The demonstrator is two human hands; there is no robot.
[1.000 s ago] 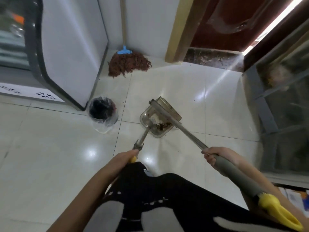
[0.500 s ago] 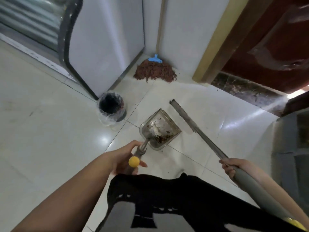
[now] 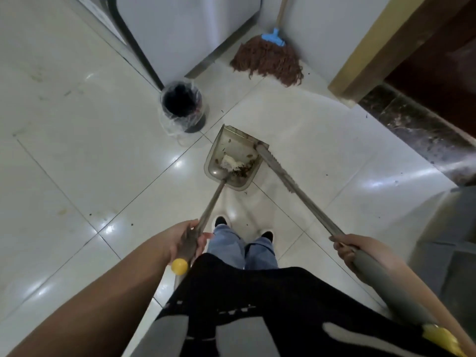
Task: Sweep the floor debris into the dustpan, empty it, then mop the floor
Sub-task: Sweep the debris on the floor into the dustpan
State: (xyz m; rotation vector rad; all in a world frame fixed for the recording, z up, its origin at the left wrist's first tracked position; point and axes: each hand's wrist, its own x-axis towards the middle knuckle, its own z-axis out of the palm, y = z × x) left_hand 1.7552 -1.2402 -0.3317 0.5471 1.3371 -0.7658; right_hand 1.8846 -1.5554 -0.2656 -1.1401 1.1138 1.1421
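The left hand (image 3: 186, 239), at lower centre-left of the frame, is curled round the thin metal handle of the translucent grey plastic dustpan (image 3: 233, 157), gripping it just above the yellow ball end cap (image 3: 179, 266). From that hand the handle runs up and to the right to the pan, which lies at the centre of the frame, well apart from the hand. The pan holds brown debris and a pale scrap (image 3: 235, 166) gathered toward its rear wall.

The right hand (image 3: 346, 247), at middle right, is wrapped round the grey-sleeved metal pole of the broom (image 3: 296, 188). The pole slants up and to the left from that hand, and its far end lies against the right edge of the dustpan. The yellow end of the broom handle (image 3: 443, 340) shows at the lower right corner.

A small round bin lined with a clear plastic bag (image 3: 183, 107) stands just to the upper left of the dustpan, beside the corner of a white cabinet (image 3: 185, 32). A brown string mop with a blue clamp (image 3: 269, 59) rests in the upper centre, its head spread on the glossy white tiled floor (image 3: 77, 150). Small dark specks lie scattered on the tiles around the pan. The person's blue jeans and dark shoes (image 3: 266, 234) appear below the pan, between the two hands.
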